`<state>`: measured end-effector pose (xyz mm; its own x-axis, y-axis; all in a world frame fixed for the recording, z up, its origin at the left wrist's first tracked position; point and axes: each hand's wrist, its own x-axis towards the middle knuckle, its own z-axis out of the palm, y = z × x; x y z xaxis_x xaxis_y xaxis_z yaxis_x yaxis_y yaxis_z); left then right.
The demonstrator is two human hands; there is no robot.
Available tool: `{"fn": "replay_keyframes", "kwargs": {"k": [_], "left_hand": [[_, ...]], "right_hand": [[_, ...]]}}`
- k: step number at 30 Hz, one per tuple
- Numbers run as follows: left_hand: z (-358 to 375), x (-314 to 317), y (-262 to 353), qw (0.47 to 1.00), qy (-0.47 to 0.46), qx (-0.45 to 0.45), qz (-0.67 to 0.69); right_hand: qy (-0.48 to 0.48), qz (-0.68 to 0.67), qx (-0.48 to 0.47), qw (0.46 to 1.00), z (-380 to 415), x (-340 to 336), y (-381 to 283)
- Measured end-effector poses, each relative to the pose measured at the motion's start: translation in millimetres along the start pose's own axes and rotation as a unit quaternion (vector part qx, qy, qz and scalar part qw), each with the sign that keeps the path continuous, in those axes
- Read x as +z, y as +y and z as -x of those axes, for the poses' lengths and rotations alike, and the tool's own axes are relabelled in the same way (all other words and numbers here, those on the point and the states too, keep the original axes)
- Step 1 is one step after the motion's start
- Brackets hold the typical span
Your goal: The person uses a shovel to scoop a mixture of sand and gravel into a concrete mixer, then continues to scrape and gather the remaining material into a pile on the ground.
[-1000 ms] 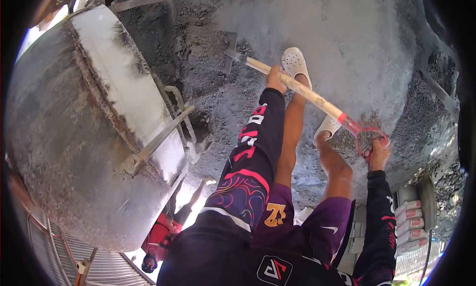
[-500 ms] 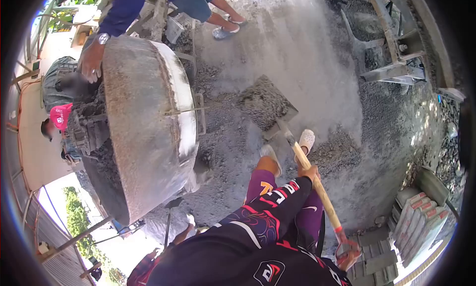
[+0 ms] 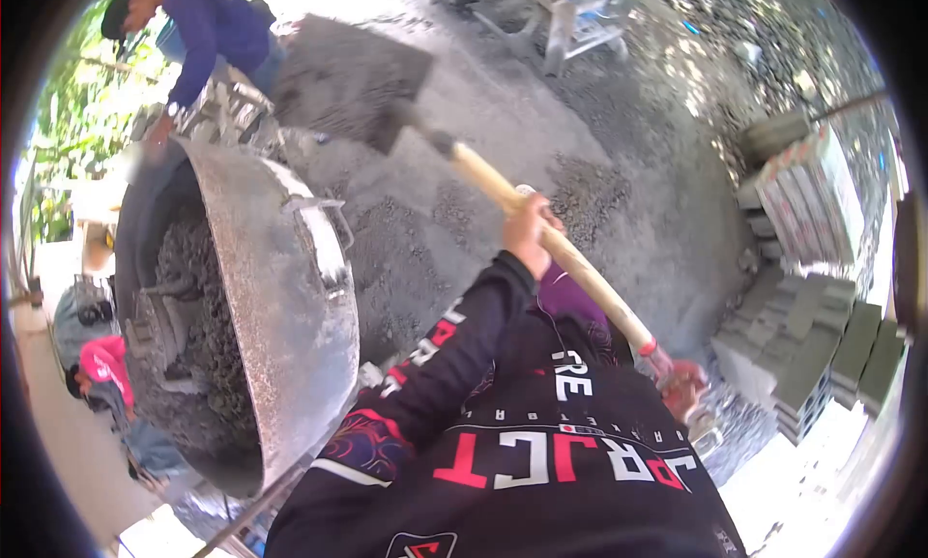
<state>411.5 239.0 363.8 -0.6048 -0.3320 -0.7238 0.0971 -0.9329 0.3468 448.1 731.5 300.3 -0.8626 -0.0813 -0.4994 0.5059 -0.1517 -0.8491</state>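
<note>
A long wooden-handled shovel [image 3: 580, 260] slants across the middle of the view. Its broad square blade is raised at upper left, heaped with grey, gritty mix [image 3: 348, 79]. My left hand [image 3: 528, 235] is closed around the middle of the shaft. At the red grip end, my right hand [image 3: 684, 391] is closed too, partly blurred. To the left of the shaft stands a big round metal mixer drum [image 3: 280, 287] with a rusty wall and a white-smeared band. Dark mix [image 3: 208, 336] and metal paddles lie inside it.
A person in a dark blue top [image 3: 217, 31] leans at the drum's far rim, one hand on it. Another in pink [image 3: 106, 365] is beyond the drum. Stacked concrete blocks [image 3: 788, 331] and bags [image 3: 812, 205] stand at right. A metal frame [image 3: 570, 26] is at the top.
The loaded shovel blade has risen from the ground and swung up and left. Both hands keep their hold. My view has turned, bringing the drum's inside into sight.
</note>
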Motion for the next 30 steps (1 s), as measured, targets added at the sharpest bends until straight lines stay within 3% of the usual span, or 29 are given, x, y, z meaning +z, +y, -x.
{"fn": "replay_keyframes", "kwargs": {"k": [4,5,6,7,8,9,10,11,12,13,14,16,19,21,22,23,24,27,29,30], "left_hand": [[125.7,-3.6,78.7,0.992,-0.021,0.118,0.031],[143.1,-26.5,101.3,0.986,-0.056,0.142,0.066],[167.9,-42.3,120.9,0.971,-0.159,0.164,0.073],[191.7,-56.1,136.1,0.955,-0.19,0.204,0.103],[208.6,-84.3,155.5,0.941,-0.21,0.231,0.129],[223.8,-108.2,166.9,0.927,-0.228,0.256,0.155],[248.4,-109.4,162.2,0.921,-0.191,0.302,0.153],[264.3,-104.2,156.0,0.911,-0.157,0.348,0.154],[265.5,-100.4,146.8,0.91,-0.165,0.35,0.149],[265.0,-98.7,130.9,0.903,-0.205,0.353,0.135],[262.4,-97.1,111.8,0.894,-0.241,0.357,0.123],[244.3,-59.0,65.1,0.88,-0.291,0.347,0.144],[196.9,3.6,20.6,0.858,-0.416,0.295,0.062],[149.0,43.8,-5.0,0.833,-0.491,0.241,0.079],[121.0,65.4,-17.9,0.823,-0.514,0.223,0.097],[95.1,81.1,-32.8,0.822,-0.51,0.23,0.103],[71.3,94.7,-47.9,0.863,-0.437,0.211,0.14],[-20.5,103.0,-91.1,0.953,-0.201,0.145,0.174],[-85.0,78.3,-138.5,0.995,-0.086,0.029,-0.032],[-106.0,69.4,-166.4,0.979,-0.01,-0.076,-0.191]], "right_hand": [[-0.081,0.008,-0.074,0.994,18.2,90.5,-48.9],[-0.123,0.05,-0.097,0.986,24.0,114.2,-65.5],[-0.158,0.078,-0.197,0.964,22.8,129.1,-65.0],[-0.195,0.109,-0.295,0.929,19.5,143.8,-66.3],[-0.19,0.097,-0.301,0.929,23.8,169.4,-85.6],[-0.286,0.115,-0.322,0.895,39.4,196.3,-117.4],[-0.379,0.133,-0.336,0.852,48.5,208.7,-135.4],[-0.376,0.125,-0.34,0.853,43.3,206.7,-138.8],[-0.399,0.161,-0.388,0.815,33.3,200.1,-141.3],[-0.422,0.198,-0.431,0.773,22.0,191.3,-142.7],[-0.417,0.242,-0.43,0.763,6.9,175.2,-143.4],[-0.453,0.34,-0.434,0.701,-29.5,138.9,-169.0],[-0.44,0.476,-0.423,0.634,-84.5,84.7,-200.2],[-0.377,0.567,-0.56,0.472,-127.5,59.5,-225.8],[-0.381,0.567,-0.563,0.465,-149.0,49.8,-239.5],[-0.365,0.593,-0.573,0.433,-165.9,39.2,-248.9],[-0.349,0.616,-0.58,0.404,-179.5,28.1,-255.6],[-0.377,0.604,-0.585,0.388,-225.8,5.8,-263.3],[-0.419,0.626,-0.543,0.372,-258.8,-6.6,-254.0],[-0.424,0.635,-0.529,0.371,-279.9,-3.3,-239.7]]}}
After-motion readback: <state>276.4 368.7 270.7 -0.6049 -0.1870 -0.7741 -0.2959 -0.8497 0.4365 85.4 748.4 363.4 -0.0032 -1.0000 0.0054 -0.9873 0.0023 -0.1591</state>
